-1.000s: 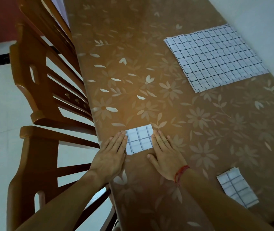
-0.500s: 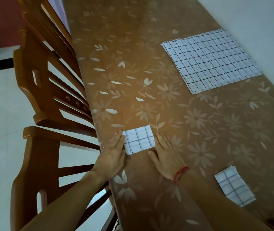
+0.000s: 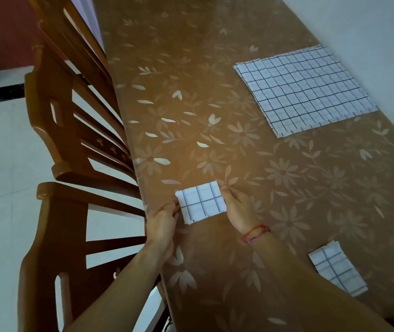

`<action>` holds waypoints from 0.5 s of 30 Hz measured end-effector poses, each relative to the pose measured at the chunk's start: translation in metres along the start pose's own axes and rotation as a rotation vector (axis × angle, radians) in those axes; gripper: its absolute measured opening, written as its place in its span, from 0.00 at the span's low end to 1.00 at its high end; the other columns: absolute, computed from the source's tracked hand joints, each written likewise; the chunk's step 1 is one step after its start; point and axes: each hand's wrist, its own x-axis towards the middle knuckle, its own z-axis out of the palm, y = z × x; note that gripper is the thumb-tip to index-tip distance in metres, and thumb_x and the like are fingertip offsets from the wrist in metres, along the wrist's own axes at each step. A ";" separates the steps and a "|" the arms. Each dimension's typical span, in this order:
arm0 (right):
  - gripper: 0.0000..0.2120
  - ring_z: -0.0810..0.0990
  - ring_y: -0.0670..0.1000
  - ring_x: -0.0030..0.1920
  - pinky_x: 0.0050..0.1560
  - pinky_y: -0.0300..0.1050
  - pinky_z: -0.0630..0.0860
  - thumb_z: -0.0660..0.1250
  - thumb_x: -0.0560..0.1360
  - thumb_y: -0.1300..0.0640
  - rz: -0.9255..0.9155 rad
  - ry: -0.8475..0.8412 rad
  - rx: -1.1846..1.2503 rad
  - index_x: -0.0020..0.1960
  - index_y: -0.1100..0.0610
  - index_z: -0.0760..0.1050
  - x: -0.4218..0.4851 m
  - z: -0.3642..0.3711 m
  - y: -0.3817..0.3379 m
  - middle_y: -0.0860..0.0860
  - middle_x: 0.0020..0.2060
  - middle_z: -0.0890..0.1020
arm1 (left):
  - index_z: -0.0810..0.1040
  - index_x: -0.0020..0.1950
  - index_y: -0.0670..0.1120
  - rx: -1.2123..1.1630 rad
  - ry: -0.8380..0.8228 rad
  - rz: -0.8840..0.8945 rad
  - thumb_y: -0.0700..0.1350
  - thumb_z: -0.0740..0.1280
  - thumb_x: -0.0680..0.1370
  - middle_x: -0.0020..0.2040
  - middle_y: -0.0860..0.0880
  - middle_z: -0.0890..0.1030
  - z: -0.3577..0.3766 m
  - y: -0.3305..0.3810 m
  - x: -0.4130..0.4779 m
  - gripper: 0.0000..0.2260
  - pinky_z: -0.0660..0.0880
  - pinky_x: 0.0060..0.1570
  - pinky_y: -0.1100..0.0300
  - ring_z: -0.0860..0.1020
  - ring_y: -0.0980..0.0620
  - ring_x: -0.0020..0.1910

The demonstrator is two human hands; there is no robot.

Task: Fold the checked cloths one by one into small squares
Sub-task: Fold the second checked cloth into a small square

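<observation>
A small folded white checked cloth (image 3: 200, 202) lies near the left edge of the brown flowered table (image 3: 275, 178). My left hand (image 3: 163, 220) pinches its left edge with curled fingers. My right hand (image 3: 238, 209), with a red string at the wrist, pinches its right edge. A second folded checked square (image 3: 337, 268) lies at the lower right, beside my right forearm. A large unfolded checked cloth (image 3: 305, 88) is spread flat at the far right, by the wall.
Two brown wooden chairs (image 3: 71, 144) stand close against the table's left edge, over a pale tiled floor (image 3: 4, 164). A white wall (image 3: 371, 32) runs along the table's right side.
Both hands lay flat beside the small folded cloth before. Now their fingers have curled in and pinch its left and right edges.
</observation>
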 end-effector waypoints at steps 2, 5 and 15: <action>0.14 0.79 0.40 0.51 0.49 0.35 0.72 0.55 0.82 0.48 0.004 -0.004 0.020 0.53 0.46 0.80 0.000 -0.001 -0.003 0.41 0.47 0.82 | 0.80 0.45 0.50 -0.007 -0.004 -0.008 0.38 0.59 0.81 0.49 0.50 0.83 0.000 -0.001 0.000 0.13 0.74 0.59 0.57 0.80 0.53 0.54; 0.16 0.79 0.40 0.51 0.50 0.35 0.72 0.56 0.81 0.47 0.001 0.014 0.025 0.58 0.48 0.80 0.002 -0.001 -0.007 0.42 0.49 0.83 | 0.81 0.44 0.50 -0.009 -0.006 -0.002 0.38 0.59 0.81 0.50 0.50 0.83 0.000 -0.003 -0.001 0.13 0.74 0.61 0.56 0.80 0.53 0.55; 0.14 0.80 0.42 0.52 0.58 0.46 0.75 0.55 0.80 0.43 0.007 0.024 0.019 0.55 0.40 0.79 0.000 0.003 0.001 0.42 0.48 0.84 | 0.82 0.45 0.53 0.050 0.007 0.017 0.42 0.61 0.81 0.51 0.51 0.84 -0.002 -0.010 0.009 0.12 0.75 0.55 0.58 0.80 0.53 0.55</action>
